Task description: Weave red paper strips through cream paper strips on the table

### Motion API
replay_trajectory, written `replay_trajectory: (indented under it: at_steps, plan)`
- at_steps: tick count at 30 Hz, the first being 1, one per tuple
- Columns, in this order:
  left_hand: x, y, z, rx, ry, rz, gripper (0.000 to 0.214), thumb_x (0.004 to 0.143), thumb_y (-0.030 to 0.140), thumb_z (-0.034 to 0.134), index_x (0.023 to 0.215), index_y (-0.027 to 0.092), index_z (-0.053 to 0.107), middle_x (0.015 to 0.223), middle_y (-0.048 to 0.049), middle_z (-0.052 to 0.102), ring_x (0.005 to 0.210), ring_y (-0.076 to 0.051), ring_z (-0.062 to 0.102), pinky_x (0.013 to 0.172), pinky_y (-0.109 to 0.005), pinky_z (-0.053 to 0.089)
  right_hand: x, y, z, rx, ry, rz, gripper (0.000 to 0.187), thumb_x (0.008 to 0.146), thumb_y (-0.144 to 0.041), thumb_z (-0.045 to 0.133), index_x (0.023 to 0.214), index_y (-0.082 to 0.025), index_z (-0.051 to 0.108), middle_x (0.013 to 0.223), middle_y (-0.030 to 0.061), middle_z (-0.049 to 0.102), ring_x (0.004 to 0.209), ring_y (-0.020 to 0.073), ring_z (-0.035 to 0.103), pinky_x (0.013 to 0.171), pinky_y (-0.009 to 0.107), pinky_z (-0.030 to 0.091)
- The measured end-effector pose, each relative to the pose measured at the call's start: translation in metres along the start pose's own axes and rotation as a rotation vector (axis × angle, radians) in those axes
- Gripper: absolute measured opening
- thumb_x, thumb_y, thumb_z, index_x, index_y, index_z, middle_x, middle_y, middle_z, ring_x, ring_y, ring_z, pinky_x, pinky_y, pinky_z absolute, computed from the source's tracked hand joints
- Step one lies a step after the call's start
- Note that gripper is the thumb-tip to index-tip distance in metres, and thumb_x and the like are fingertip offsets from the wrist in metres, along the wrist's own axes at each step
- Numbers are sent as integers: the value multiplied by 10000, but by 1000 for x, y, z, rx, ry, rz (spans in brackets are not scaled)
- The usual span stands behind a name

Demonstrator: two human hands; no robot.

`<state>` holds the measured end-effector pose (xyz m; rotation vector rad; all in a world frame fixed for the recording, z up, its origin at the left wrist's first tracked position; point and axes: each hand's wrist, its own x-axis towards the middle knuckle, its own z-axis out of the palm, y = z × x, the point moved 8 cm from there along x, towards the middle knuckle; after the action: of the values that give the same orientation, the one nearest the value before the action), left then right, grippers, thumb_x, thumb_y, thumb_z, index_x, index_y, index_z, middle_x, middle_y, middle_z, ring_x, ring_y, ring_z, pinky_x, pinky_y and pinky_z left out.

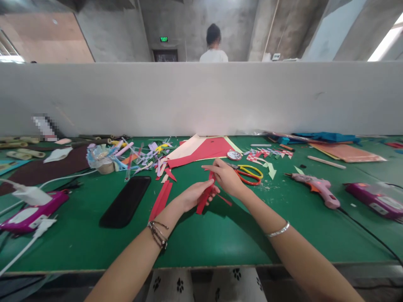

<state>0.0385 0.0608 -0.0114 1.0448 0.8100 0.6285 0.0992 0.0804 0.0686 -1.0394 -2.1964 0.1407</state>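
Note:
My left hand (pixel 197 195) is closed around a folded red paper strip (pixel 204 200) above the green table. At the strip's upper end, the fingers of my right hand (pixel 224 174) pinch the paper. A thin red sliver (pixel 225 200) sticks out to the right below my hands. Two red strips (pixel 161 200) lie side by side left of my left hand. Just beyond my right hand rest scissors (pixel 250 173) with red and yellow handles. Behind my hands lies a large red paper sheet (pixel 208 150) over paler sheets.
A black phone (pixel 126 201) lies at left, near a purple power strip (pixel 36 212). A pink glue gun (pixel 317 188) with its cable and another power strip (pixel 374 199) are at right. Paper scraps (pixel 151 155) litter the back. A white partition (pixel 201 98) closes the table's far side; a person stands beyond.

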Motion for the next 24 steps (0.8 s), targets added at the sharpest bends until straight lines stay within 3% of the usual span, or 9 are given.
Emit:
replay_trajectory:
  at_steps: [5,11,14,16,20,24]
  plan:
    - [-4,16,-4,-46,54,165,382,534,456,679,496,122,499,579,30,509,505,-41,446,518,-172,352,1,3,0,280,-17,45,404,729,-61,314,935,-203,631,740,28,438,701,126,456,682,277,402]
    - [-3,18,-5,-34,41,159,288,650,392,591,568,141,475,469,52,462,420,-48,428,459,-184,326,-6,30,19,917,-61,452,311,789,-310,365,1028,-196,529,735,-6,488,570,84,456,579,244,410]
    - [-3,13,1,-2,-21,97,225,711,332,520,600,148,457,428,66,426,366,-38,395,417,-170,303,-13,34,30,947,-105,628,290,774,-378,416,884,-162,574,615,-23,487,515,68,451,538,213,396]
    - [-5,8,7,17,-88,38,195,742,301,478,622,152,445,418,74,408,332,-28,362,391,-159,286,-15,32,34,929,-153,670,233,722,-352,507,808,-150,585,569,-31,502,495,58,453,530,201,390]
    - [-8,5,11,10,-132,-4,132,796,287,410,770,168,458,435,90,402,286,-14,287,356,-142,263,-14,27,35,940,-173,610,191,650,-300,575,749,-137,571,491,-51,515,406,46,427,475,207,354]
    - [-7,3,5,16,-75,-11,179,830,327,364,805,174,453,439,103,370,267,-2,232,336,-127,242,-11,34,24,923,-45,577,206,582,-282,618,719,-146,545,521,-54,534,446,57,452,499,222,353]
